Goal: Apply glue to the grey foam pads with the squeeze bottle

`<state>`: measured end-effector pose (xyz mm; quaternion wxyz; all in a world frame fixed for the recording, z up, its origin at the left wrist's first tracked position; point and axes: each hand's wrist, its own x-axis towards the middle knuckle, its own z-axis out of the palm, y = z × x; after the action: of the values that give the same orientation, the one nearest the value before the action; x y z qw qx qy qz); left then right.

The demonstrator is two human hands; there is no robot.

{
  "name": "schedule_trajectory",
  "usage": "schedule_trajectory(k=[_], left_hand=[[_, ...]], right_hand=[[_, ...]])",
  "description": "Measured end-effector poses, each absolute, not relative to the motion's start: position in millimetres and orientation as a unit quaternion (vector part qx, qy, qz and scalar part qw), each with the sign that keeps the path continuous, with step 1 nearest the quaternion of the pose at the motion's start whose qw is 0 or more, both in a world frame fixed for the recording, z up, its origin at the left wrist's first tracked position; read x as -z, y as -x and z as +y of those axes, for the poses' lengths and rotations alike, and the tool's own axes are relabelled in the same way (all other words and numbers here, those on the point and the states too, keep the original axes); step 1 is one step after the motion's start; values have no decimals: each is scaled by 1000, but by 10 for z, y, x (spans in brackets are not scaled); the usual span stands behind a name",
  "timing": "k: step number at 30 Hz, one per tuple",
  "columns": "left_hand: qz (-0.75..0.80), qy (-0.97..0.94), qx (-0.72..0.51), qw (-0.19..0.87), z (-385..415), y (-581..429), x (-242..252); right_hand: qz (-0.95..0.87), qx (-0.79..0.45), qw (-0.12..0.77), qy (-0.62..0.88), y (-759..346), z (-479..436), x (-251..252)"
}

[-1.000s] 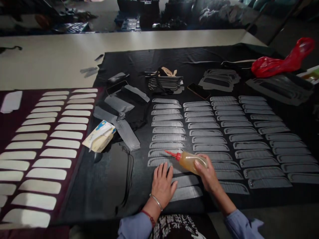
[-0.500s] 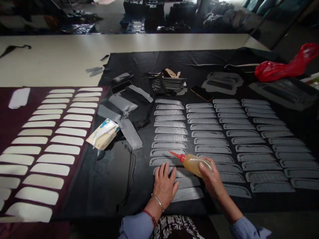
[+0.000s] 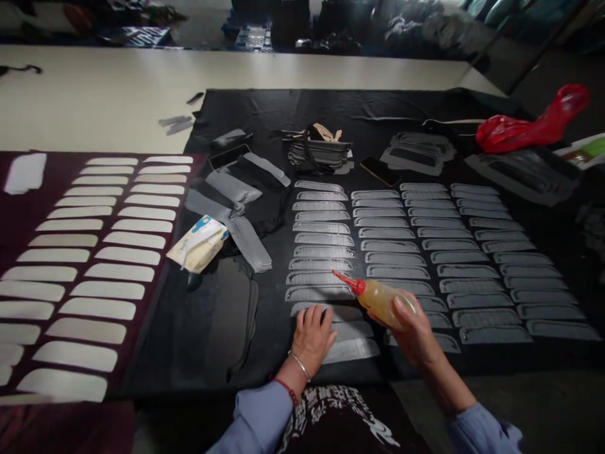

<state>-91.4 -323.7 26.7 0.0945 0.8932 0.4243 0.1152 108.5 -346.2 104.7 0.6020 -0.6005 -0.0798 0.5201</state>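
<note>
My right hand (image 3: 414,329) is wrapped round a clear bottle (image 3: 384,304) of yellowish liquid. Its red nozzle (image 3: 347,280) points left, over the lower part of a column of grey curved strips (image 3: 321,294). My left hand (image 3: 312,337) lies palm down with its fingers spread on a grey strip near the table's front edge. Below and right of that hand are more plain grey pieces (image 3: 352,350). Several columns of grey strips (image 3: 467,285) with glossy lines along their edges extend to the right on black cloth.
White curved pieces (image 3: 104,289) lie in two columns on maroon cloth (image 3: 19,221) at left. A tissue pack (image 3: 198,244), grey stacks (image 3: 250,243), a tied bundle (image 3: 319,154), a phone (image 3: 379,170) and a red plastic bag (image 3: 529,129) sit farther back.
The view has shifted slightly. The bottle in my right hand has moved a little to the right, its nozzle farther from my left hand. My left hand stays on the strip.
</note>
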Motion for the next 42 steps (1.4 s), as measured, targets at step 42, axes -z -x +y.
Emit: schedule_trajectory(k=[42], left_hand=[[392, -878, -138, 238, -3409, 1204, -195]], right_hand=[[-755, -237, 208, 575, -493, -3390, -1119]])
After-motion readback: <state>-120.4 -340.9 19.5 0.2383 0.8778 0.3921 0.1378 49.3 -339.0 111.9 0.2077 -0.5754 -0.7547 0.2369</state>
